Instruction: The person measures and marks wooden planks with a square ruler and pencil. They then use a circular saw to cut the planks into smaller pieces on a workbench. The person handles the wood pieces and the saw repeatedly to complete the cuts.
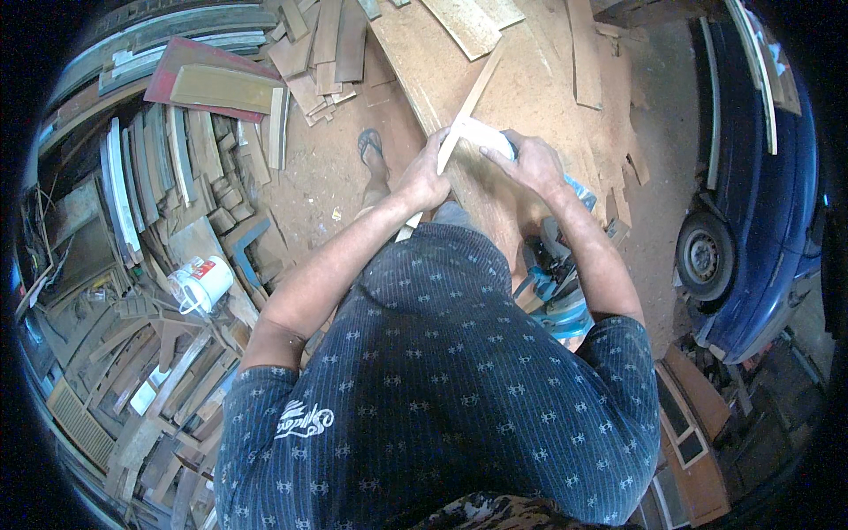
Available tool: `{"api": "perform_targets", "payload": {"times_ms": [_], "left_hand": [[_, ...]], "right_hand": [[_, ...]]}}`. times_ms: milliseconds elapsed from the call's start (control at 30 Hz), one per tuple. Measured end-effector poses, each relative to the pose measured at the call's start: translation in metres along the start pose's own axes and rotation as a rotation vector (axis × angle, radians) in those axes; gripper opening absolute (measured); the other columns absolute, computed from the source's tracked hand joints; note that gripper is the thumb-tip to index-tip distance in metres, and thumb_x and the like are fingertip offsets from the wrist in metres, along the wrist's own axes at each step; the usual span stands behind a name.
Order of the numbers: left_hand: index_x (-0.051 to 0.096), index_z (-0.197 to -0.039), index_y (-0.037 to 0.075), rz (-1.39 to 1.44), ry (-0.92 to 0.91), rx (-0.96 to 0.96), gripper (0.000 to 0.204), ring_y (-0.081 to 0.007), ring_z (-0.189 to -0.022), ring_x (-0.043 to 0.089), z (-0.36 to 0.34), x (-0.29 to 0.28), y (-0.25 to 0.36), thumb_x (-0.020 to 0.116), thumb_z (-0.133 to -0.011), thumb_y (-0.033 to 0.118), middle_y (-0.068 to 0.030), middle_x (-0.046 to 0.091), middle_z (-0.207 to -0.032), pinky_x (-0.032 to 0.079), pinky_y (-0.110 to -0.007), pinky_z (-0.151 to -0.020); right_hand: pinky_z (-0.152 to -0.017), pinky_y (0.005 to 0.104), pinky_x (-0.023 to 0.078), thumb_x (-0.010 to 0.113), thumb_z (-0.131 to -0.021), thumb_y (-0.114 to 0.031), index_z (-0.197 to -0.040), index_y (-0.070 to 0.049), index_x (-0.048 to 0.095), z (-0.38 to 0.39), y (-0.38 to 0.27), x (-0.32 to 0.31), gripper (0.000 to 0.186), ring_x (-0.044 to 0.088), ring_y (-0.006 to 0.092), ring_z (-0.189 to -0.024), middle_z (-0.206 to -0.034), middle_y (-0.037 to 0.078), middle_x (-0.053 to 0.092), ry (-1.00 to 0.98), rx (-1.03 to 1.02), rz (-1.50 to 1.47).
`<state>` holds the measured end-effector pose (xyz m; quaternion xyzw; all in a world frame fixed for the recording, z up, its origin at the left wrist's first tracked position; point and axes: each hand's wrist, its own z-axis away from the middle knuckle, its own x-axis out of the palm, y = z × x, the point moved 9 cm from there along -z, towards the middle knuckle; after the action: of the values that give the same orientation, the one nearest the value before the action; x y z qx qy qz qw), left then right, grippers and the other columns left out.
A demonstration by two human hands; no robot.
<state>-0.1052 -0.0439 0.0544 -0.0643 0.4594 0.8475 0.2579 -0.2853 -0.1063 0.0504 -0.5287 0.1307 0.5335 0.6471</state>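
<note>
A long, narrow wooden strip (478, 89) slants across in front of my body, over the edge of the wooden workbench (541, 75). My left hand (424, 179) is closed around its lower part, and the strip's near end shows below the wrist. My right hand (535, 164) grips a pale, whitish flat piece (486, 135) between thumb and fingers. That piece touches or overlaps the strip just beyond my left hand; its exact kind cannot be made out. My right fingers are partly hidden behind it.
Boards (464, 25) lie on the bench. Below my right forearm is a dark and blue power tool (552, 243). Stacked timber and offcuts (208, 146) fill the left side, with a white bucket (205, 283) among them. A blue car (767, 177) stands at right.
</note>
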Motion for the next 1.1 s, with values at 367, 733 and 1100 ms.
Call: {"api": "perform_targets", "payload": {"times_ms": [367,733,1100], "left_hand": [[0.027,-0.154,0.004,-0.037,0.016,0.087,0.073,-0.0414,-0.139,0.047,-0.002,0.001,-0.002,0.05,-0.085,0.001,-0.0302,0.05,-0.143,0.036,-0.044,-0.117],[0.027,-0.154,0.004,0.017,0.01,0.085,0.073,-0.0406,-0.141,0.045,-0.003,0.005,-0.006,0.05,-0.085,0.0,-0.0298,0.049,-0.145,0.035,-0.043,-0.118],[0.029,-0.154,0.005,-0.011,0.007,0.083,0.074,-0.0383,-0.144,0.042,-0.005,0.002,-0.005,0.049,-0.083,-0.002,-0.0279,0.043,-0.151,0.033,-0.042,-0.12]], "right_hand": [[-0.084,0.0461,0.057,0.062,-0.091,-0.063,-0.121,-0.007,0.071,-0.001,0.004,0.006,0.064,0.074,0.0355,-0.094,-0.099,0.018,0.076,-0.022,0.023,0.004],[-0.085,0.0457,0.057,0.063,-0.091,-0.063,-0.119,-0.006,0.072,0.0,0.005,0.009,0.064,0.074,0.0354,-0.093,-0.097,0.019,0.076,-0.037,0.042,-0.02],[-0.084,0.0454,0.057,0.063,-0.091,-0.061,-0.118,-0.006,0.072,-0.002,0.01,0.011,0.062,0.074,0.0358,-0.093,-0.095,0.02,0.075,0.003,0.016,-0.026]]}}
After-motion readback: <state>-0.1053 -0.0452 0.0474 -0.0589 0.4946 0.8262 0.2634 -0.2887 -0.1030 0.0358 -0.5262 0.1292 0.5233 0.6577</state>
